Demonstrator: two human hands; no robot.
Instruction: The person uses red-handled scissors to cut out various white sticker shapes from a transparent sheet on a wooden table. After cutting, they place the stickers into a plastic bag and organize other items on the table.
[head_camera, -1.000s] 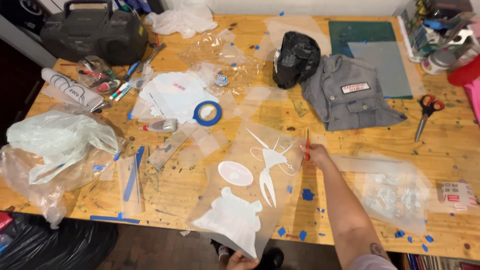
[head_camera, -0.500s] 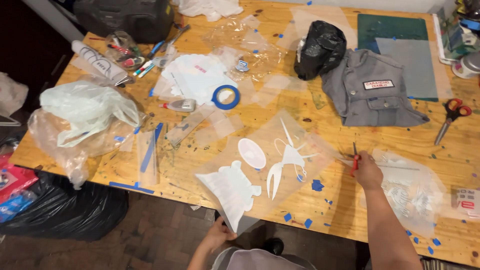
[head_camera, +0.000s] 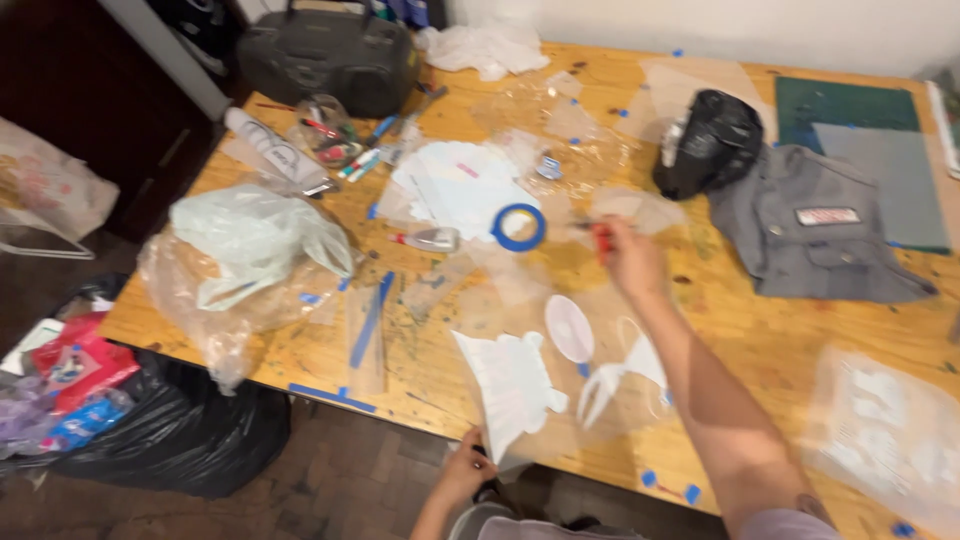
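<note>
While the left hand (head_camera: 468, 470) pinches the near corner of a clear sheet (head_camera: 520, 330) down at the surface's (head_camera: 760, 330) front edge, its fingers closed on the plastic and partly hidden below the rim, the right hand (head_camera: 630, 262) is stretched well out over the middle of the wood. On the sheet, just past the left hand, lies a white cut-out (head_camera: 510, 385) with a scalloped edge; beyond it sit a small white oval (head_camera: 570, 328) and a forked white shape (head_camera: 612, 378), which the right forearm partly crosses.

The right hand's fingers are curled shut around a thin red-handled tool (head_camera: 598, 236), held roughly level with its long axis running left to right and its tip pointing left. The picture is too blurred to tell what kind of tool it is. To the left of that tip, near but not touching, lies a blue tape roll (head_camera: 519, 227), flat on the surface, with a small bottle (head_camera: 432, 239) further left again. The right hand is by far the nearer of the two to the roll; the left is well apart from it, across the whole sheet.

Farther off, to the right, lie a grey shirt (head_camera: 815, 235) and a black bag (head_camera: 712, 142).
</note>
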